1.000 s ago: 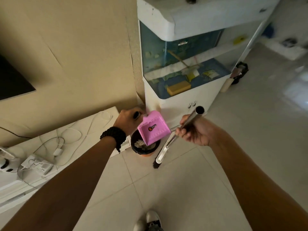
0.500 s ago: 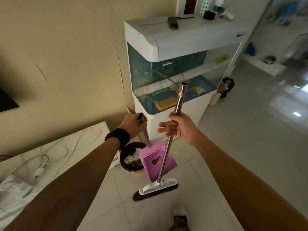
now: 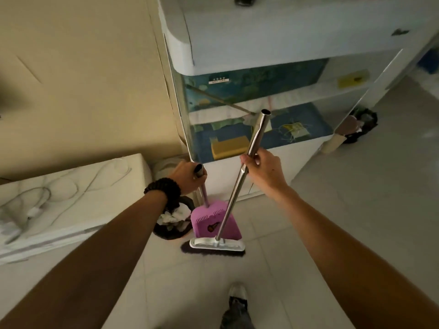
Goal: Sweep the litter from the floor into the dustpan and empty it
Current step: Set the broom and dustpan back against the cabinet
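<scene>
My left hand [image 3: 186,178] grips the top of the pink dustpan's handle. The pink dustpan [image 3: 212,223] stands upright on the floor beside a small black waste bin [image 3: 174,224] that holds crumpled white paper. My right hand [image 3: 263,170] is closed around the broom's metal pole [image 3: 237,186], which leans across the dustpan. The white broom head [image 3: 217,245], with dark bristles, rests on the tiles just in front of the dustpan. No loose litter shows on the floor.
A white aquarium cabinet [image 3: 273,39] stands directly ahead against the beige wall. A low white unit [image 3: 71,198] with cables lies to the left. A dark object [image 3: 361,124] sits by the cabinet's right corner. My shoe [image 3: 236,302] is on the pale tiled floor.
The dustpan came down from its tilted position over the bin and now stands upright on the floor. The broom swung upright, and its head settled in front of the dustpan.
</scene>
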{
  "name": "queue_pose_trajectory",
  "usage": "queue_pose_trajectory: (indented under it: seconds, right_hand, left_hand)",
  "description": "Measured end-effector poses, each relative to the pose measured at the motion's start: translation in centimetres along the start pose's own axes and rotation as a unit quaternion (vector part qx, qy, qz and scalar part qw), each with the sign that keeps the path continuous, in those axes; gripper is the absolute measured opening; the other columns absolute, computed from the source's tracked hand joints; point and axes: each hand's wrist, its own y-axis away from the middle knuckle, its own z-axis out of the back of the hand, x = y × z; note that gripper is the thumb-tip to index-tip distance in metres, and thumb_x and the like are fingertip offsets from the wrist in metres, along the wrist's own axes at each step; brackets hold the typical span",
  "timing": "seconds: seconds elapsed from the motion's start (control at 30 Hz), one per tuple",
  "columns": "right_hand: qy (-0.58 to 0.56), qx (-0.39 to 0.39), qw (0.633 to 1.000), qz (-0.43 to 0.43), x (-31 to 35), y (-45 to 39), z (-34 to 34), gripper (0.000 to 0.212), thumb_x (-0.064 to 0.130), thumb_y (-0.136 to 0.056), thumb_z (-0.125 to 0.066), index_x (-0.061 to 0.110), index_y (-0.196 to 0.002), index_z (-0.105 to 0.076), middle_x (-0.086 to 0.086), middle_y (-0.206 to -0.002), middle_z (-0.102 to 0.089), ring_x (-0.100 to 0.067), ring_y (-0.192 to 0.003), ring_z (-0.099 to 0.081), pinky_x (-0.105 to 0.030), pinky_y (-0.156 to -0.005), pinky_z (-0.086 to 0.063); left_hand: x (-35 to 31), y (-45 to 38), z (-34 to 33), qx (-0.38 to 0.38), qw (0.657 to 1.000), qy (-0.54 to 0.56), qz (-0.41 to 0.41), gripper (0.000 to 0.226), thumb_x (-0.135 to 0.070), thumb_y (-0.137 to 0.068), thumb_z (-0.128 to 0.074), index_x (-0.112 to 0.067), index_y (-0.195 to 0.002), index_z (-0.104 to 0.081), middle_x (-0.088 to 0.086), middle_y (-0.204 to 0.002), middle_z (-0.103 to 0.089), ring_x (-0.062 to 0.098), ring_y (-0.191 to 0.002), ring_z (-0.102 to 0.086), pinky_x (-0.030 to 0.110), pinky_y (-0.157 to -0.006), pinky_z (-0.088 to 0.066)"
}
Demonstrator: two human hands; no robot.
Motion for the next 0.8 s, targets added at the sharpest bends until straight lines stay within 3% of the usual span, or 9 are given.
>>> queue_pose_trajectory:
  seconds: [0.1,0.2,0.33,0.47,0.6,0.73,0.8]
  right_hand:
    - [-0.004,0.017,1.0,-0.007,-2.8,-4.1,-0.7,0.028,0.038,-0.092,-0.063,0.012,-0.099,-0.068,-0.001,-0.085,-0.073,-0.015,-0.074,-0.069,-0.036,-0.07,-0.059]
    - [0.0,0.048,0.999,0.005,-5.9,-7.8,-2.7,0.026,0.037,-0.091,-0.064,0.012,-0.098,-0.069,0.005,-0.078,-0.069,-0.007,-0.066,-0.065,-0.018,-0.06,-0.053]
    - [-0.008,0.085,0.996,0.003,-9.9,-11.3,-6.5,0.028,0.038,-0.09,-0.064,0.014,-0.104,-0.068,-0.003,-0.087,-0.074,-0.017,-0.076,-0.071,-0.031,-0.069,-0.058]
    - [-0.004,0.104,0.995,-0.012,-13.9,-14.2,-10.6,0.028,0.037,-0.091,-0.064,0.014,-0.105,-0.067,-0.005,-0.089,-0.075,-0.016,-0.073,-0.071,-0.03,-0.068,-0.059]
    - [0.002,0.124,0.992,-0.016,-17.0,-16.0,-14.3,0.026,0.035,-0.09,-0.065,0.011,-0.101,-0.067,-0.005,-0.086,-0.074,-0.019,-0.073,-0.07,-0.034,-0.069,-0.059]
    - [0.006,0.129,0.992,-0.014,-19.3,-17.7,-17.2,0.029,0.038,-0.091,-0.064,0.012,-0.103,-0.067,-0.001,-0.085,-0.07,-0.016,-0.071,-0.065,-0.023,-0.062,-0.048]
    - [0.01,0.134,0.991,-0.011,-19.6,-19.0,-18.0,0.033,0.04,-0.092,-0.061,0.012,-0.109,-0.067,-0.003,-0.09,-0.071,-0.018,-0.076,-0.065,-0.021,-0.062,-0.046]
  left_hand:
    - [0.9,-3.0,-2.2,0.012,0.999,0.021,0.046,0.018,-0.009,-0.096,-0.059,0.0,-0.084,-0.068,0.017,-0.087,-0.075,0.035,-0.078,-0.074,0.045,-0.074,-0.062]
    - [2.5,-6.4,-4.9,0.018,0.996,0.036,0.074,0.015,-0.008,-0.095,-0.06,0.001,-0.094,-0.071,-0.001,-0.07,-0.064,0.029,-0.075,-0.067,0.042,-0.078,-0.059]
    - [4.6,-10.5,-8.6,0.049,0.988,0.066,0.13,0.016,-0.012,-0.097,-0.061,-0.003,-0.104,-0.072,0.005,-0.085,-0.067,0.025,-0.081,-0.067,0.04,-0.082,-0.061]
    - [6.8,-14.6,-12.1,0.069,0.982,0.083,0.155,0.014,-0.014,-0.097,-0.062,-0.008,-0.102,-0.073,0.002,-0.085,-0.068,0.021,-0.072,-0.07,0.029,-0.07,-0.06]
    - [9.7,-16.4,-14.9,0.063,0.977,0.087,0.184,0.008,-0.017,-0.094,-0.066,-0.014,-0.094,-0.073,-0.001,-0.083,-0.07,0.022,-0.074,-0.072,0.028,-0.071,-0.059]
    - [12.4,-17.9,-17.0,0.033,0.963,0.123,0.239,0.011,-0.019,-0.091,-0.066,-0.02,-0.08,-0.068,0.003,-0.079,-0.071,0.021,-0.065,-0.071,0.025,-0.057,-0.058]
    - [13.4,-18.8,-17.2,0.003,0.95,0.161,0.268,0.01,-0.021,-0.091,-0.067,-0.019,-0.081,-0.067,0.01,-0.084,-0.073,0.026,-0.067,-0.073,0.033,-0.062,-0.062]
